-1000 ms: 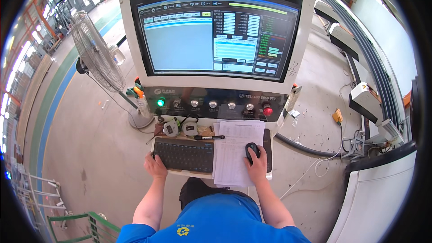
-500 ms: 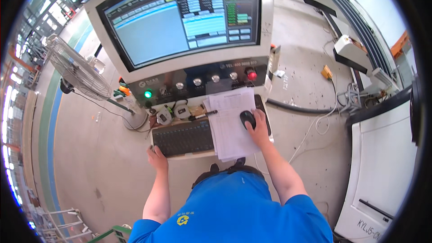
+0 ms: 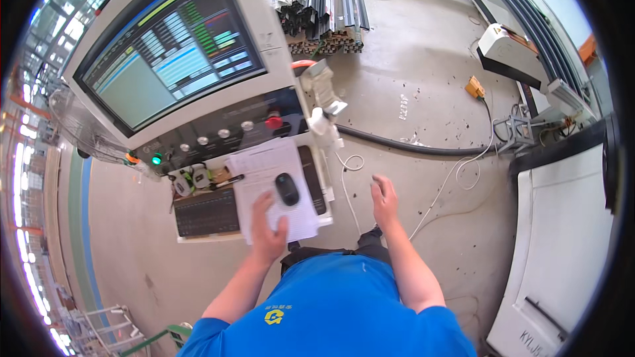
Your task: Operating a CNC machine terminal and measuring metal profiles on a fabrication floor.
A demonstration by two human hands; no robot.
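My left hand (image 3: 266, 228) is open, fingers apart, at the near edge of the printed sheets (image 3: 261, 175); whether it presses on them I cannot tell. On those sheets lies a black computer mouse (image 3: 287, 189), just beyond my thumb. My right hand (image 3: 385, 201) hangs in the air to the right of the console shelf, fingers loosely bent and holding nothing. Left of the papers sits a dark keyboard (image 3: 207, 213). A black marker (image 3: 227, 182) and tape measures (image 3: 201, 177) lie behind it.
The console screen (image 3: 172, 46) rises above a panel with a red knob (image 3: 273, 121) and a lit green button (image 3: 157, 158). A black hose (image 3: 410, 148) and white cable (image 3: 456, 168) cross the floor. Metal profiles (image 3: 324, 0) are stacked behind; a white cabinet (image 3: 562, 244) stands right.
My right hand has let go of the mouse and moved off the shelf. My left hand has gone from the shelf's left corner to the papers. The console now appears further left and tilted.
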